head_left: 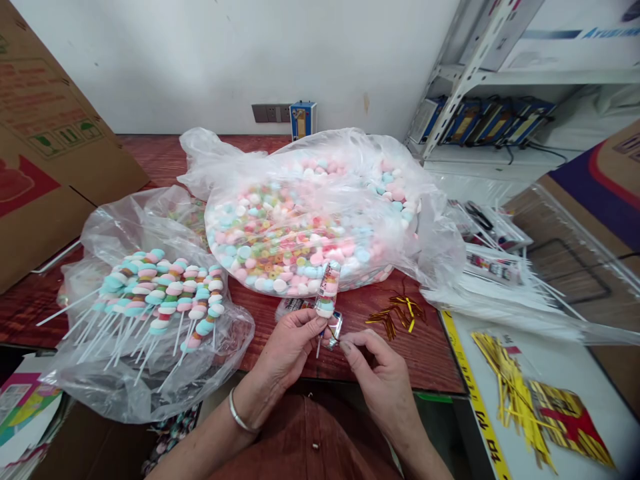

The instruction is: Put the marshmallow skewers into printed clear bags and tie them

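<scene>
Standing nearly upright, the pastel candy skewer in its clear printed sleeve (327, 288) sits at the near edge of the dark red wooden table (430, 353), its long axis running up and slightly away from the person, white stick end pointing down. The left hand (293, 347) is the nearer one: its fingertips are pinched around the gathered neck of the sleeve, just below the lowest candy. The right hand (373, 363) lies just beside the skewer, to the right of and a little below the stick end, thumb and forefinger closed on what appears to be a thin gold twist tie (334, 337) at the sleeve's neck; the tie is too small to read with certainty. Both wrists are bent inward, palms partly facing each other, and a silver bangle (239, 415) circles the left wrist.

Immediately behind the skewer rests a large clear plastic bag of loose pastel candies (305, 230). Right of the skewer, a small scatter of gold twist ties (397, 313) lies on the table. Further right, a packet of yellow ties (525, 393) rests on a white surface. Left of the skewer, a clear bag holds finished unwrapped candy skewers on white sticks (160, 300).
</scene>
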A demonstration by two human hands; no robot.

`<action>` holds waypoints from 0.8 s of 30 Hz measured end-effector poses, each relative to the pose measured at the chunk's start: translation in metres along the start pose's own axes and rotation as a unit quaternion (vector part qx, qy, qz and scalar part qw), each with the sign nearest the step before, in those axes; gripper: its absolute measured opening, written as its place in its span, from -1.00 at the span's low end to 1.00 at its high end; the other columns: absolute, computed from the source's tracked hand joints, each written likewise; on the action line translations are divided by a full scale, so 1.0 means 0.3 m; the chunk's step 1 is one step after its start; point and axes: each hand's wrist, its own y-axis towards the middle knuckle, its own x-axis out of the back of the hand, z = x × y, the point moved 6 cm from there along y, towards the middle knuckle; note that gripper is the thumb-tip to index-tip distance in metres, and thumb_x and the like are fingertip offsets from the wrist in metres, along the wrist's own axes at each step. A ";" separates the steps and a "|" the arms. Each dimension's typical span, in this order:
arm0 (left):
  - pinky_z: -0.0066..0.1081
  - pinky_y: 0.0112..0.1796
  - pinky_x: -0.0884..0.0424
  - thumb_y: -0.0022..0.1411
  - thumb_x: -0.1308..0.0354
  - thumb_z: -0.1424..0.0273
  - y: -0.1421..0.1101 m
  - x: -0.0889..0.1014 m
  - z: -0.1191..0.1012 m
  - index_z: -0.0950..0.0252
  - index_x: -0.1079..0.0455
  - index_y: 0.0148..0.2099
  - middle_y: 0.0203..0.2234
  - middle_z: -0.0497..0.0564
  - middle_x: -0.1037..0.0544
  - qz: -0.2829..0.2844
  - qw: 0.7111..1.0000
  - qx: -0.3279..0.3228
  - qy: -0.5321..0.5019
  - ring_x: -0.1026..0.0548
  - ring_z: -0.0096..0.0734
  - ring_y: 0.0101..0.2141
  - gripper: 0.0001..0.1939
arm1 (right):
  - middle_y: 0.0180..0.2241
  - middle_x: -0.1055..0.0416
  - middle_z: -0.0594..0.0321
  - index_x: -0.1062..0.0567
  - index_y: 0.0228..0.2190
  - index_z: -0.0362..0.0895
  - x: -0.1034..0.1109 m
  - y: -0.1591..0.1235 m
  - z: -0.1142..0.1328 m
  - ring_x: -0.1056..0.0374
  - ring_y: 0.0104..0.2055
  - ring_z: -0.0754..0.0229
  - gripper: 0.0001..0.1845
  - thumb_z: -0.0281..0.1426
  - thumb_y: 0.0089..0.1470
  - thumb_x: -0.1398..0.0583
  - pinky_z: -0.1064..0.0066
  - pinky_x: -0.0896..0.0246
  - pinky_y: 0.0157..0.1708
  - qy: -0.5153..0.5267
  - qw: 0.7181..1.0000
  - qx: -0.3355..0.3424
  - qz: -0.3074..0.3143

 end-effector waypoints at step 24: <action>-0.39 -0.24 -0.36 0.29 -0.03 0.59 -0.042 -0.053 -0.071 0.32 -0.36 -0.06 -0.31 0.03 -0.53 -0.111 0.711 -0.376 0.584 -0.49 -0.36 -0.28 -0.79 | -0.54 -0.29 0.35 -0.34 -0.52 -0.11 -0.105 0.032 -0.076 -0.16 -0.47 0.24 -0.66 -0.17 0.19 -0.14 0.43 -0.13 -0.43 0.027 0.986 -0.080 -0.144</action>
